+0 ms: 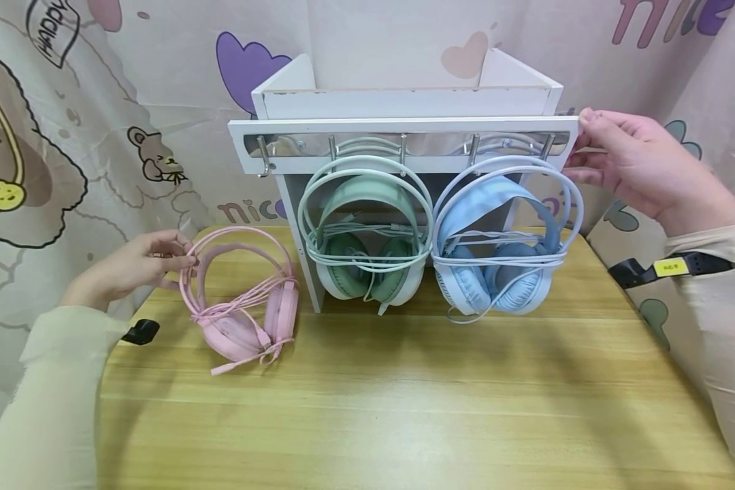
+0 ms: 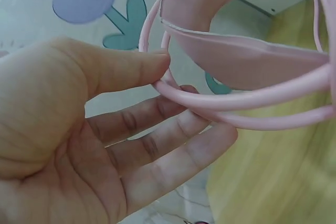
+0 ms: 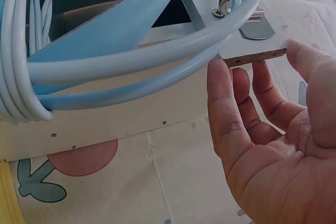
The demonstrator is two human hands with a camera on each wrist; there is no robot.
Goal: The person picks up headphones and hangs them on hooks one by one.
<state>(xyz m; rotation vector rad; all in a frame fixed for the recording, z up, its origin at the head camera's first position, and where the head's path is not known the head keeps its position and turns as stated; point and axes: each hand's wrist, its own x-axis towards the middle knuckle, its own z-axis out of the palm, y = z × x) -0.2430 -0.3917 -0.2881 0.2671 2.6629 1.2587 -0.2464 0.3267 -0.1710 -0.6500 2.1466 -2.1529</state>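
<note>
At the left, my left hand [image 1: 143, 265] pinches the headband of a pink pair of headphones [image 1: 288, 309] between thumb and fingers. Its pink cable is wound around it, and the ear cups hang low by the table; I cannot tell whether they touch it. My right hand [image 1: 643, 160] grips the right end of a white hook board [image 1: 239, 146], thumb on one side and fingertips on the other in the right wrist view. From its hooks hang green headphones [image 1: 398, 272] in the middle and blue headphones [image 1: 520, 275] at the right, both with cables wrapped round them.
The board fronts a white shelf stand [image 1: 404, 103] on a wooden table [image 1: 367, 408]. The leftmost metal hook [image 1: 263, 153] carries nothing. Patterned cloth [image 1: 380, 41] hangs behind and at both sides.
</note>
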